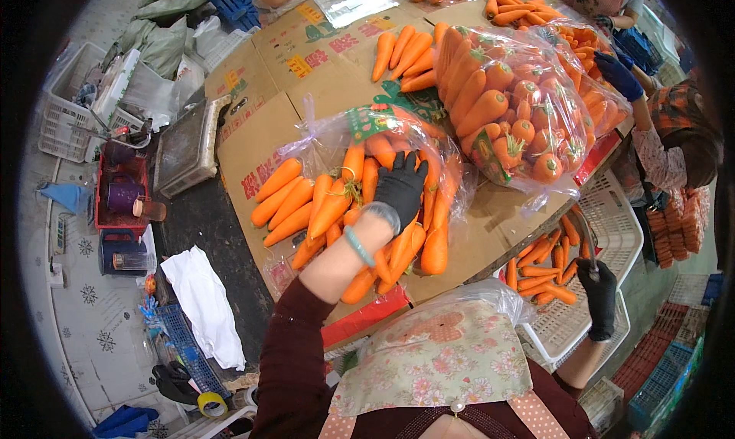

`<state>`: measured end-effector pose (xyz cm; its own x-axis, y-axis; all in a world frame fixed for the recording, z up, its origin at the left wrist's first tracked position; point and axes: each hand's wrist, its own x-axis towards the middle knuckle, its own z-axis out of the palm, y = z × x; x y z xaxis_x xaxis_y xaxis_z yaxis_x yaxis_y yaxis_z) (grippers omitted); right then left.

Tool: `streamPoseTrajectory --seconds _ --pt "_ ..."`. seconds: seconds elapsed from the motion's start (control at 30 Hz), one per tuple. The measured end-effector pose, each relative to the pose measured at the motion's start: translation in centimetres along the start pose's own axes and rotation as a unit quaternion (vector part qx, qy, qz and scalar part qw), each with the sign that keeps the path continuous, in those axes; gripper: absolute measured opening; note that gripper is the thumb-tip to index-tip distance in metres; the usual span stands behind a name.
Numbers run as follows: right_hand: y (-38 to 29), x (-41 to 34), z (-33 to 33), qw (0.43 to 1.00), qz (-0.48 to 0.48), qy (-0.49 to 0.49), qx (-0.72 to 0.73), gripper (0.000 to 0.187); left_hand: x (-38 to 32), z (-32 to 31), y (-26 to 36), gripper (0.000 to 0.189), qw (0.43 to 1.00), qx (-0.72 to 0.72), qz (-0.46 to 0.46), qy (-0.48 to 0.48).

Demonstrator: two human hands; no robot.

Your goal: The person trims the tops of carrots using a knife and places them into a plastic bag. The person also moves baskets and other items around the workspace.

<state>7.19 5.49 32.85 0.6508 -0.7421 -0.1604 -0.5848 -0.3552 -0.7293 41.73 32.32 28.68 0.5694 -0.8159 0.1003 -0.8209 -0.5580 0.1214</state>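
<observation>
My left hand (402, 189), in a black glove, lies with spread fingers on a pile of carrots (330, 206) on the cardboard-covered table (270, 103). A clear plastic bag (321, 132) with a green label lies under and behind that hand, partly over the carrots. At the lower right, my right hand (597, 292), also black-gloved, is closed around a curved metal handle or tool (593, 267) beside a white plastic basket (623, 226) holding loose carrots (551, 267). A full, tied bag of carrots (517, 109) rests right of my left hand.
More carrots (405, 54) lie farther back, near clear plastic bags (356, 2). A co-worker's blue-gloved hand (617, 74) touches another carrot bag at the right. Left of the cardboard are a scale-like metal tray (186, 146), a red basket (120, 201) and a white cloth (201, 307).
</observation>
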Motion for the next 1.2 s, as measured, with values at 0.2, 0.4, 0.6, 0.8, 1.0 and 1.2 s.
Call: streamPoseTrajectory --seconds 0.2,0.4,0.6,0.8,1.0,1.2 --pt "-8.9 0.3 13.6 0.926 -0.048 -0.215 0.308 0.03 1.5 1.4 -1.1 0.054 0.995 0.081 0.049 0.022" --pt "-12.8 1.6 22.6 0.973 -0.119 -0.135 0.142 0.043 -2.7 -2.4 -5.7 0.044 0.996 -0.072 -0.038 0.034" --pt "-11.3 4.2 26.0 0.98 -0.178 -0.012 0.089 0.068 -9.2 -7.0 -6.3 0.04 0.823 -0.517 -0.216 0.096" --pt "-11.6 5.3 22.1 0.932 0.018 -0.148 0.33 0.041 -14.7 -11.3 -4.4 0.037 0.505 -0.798 -0.266 0.197" --pt "-14.4 1.3 16.3 0.733 0.092 -0.404 0.539 0.064 -15.3 -8.6 2.3 0.047 0.345 -0.89 -0.22 0.2" --pt "-16.0 0.2 16.8 0.542 0.129 -0.527 0.642 0.056 -13.1 -8.0 4.5 0.059 0.288 -0.918 -0.179 0.207"
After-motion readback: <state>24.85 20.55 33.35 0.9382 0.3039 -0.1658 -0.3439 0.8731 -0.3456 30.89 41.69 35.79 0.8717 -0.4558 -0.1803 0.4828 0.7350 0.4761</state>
